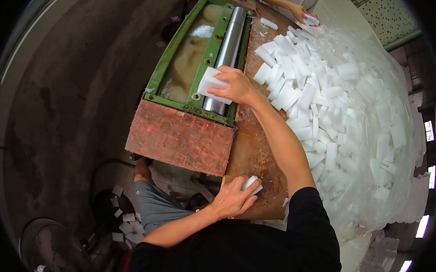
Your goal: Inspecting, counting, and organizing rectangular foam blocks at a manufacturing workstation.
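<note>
My right hand grips a white foam block over the near end of a shiny metal roller. The roller lies in a green metal frame with bolts along its bar. Whether the block touches the roller, I cannot tell. Closer to my body, my left hand is closed round another white foam block at the near end of the brown work surface. Its fingers partly hide that block. A cloudy tan trough sits inside the frame, left of the roller.
To the right spreads a large heap of white foam blocks in clear plastic sheeting. Another person's hand holds blocks at the far end. A reddish worn board covers the frame's near end. Loose pieces and a fan are lower left.
</note>
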Motion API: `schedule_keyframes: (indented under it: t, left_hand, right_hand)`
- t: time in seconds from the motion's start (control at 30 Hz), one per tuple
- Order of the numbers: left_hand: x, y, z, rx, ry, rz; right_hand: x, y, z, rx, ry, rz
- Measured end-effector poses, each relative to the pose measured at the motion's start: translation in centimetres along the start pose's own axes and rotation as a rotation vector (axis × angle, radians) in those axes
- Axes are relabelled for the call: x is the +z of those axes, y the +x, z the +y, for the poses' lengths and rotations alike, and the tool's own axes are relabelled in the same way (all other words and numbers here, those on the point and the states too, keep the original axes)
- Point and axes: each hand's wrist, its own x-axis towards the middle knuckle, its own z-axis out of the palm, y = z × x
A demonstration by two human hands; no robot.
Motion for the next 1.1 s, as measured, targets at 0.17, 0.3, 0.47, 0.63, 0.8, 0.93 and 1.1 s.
schedule_keyframes:
  t: [0.17,0.3,0.47,0.63,0.8,0.93,1.1]
  left_hand:
    - [-0.2,0.2,0.0,-0.003,-0.014,-0.023]
    - [-0.2,-0.2,-0.1,0.013,-0.002,0.055]
    - [-0.3,-0.3,-0.1,0.026,-0.004,0.037]
    - [-0.5,-0.2,0.6,-0.006,-0.035,0.046]
    - [-1.7,-0.5,0.9,-0.139,-0.315,0.344]
    - [-6.1,1.8,0.9,-0.349,-0.605,0.804]
    - [-7.5,4.1,2.0,-0.359,-0.682,0.667]
  right_hand:
    - [-1.7,1.3,-0.9,-0.045,0.020,-0.011]
    - [-4.4,-2.0,-0.4,0.002,-0.037,-0.044]
    - [-2.6,-2.7,-0.8,0.071,0.008,-0.047]
    - [0.2,-0.2,-2.0,0.071,0.046,0.175]
    - [-1.0,-3.0,-5.9,0.463,0.695,0.414]
    - [-3.3,-10.3,-12.2,0.642,1.327,0.531]
    - [-3.2,-18.8,-17.3,0.647,0.780,0.589]
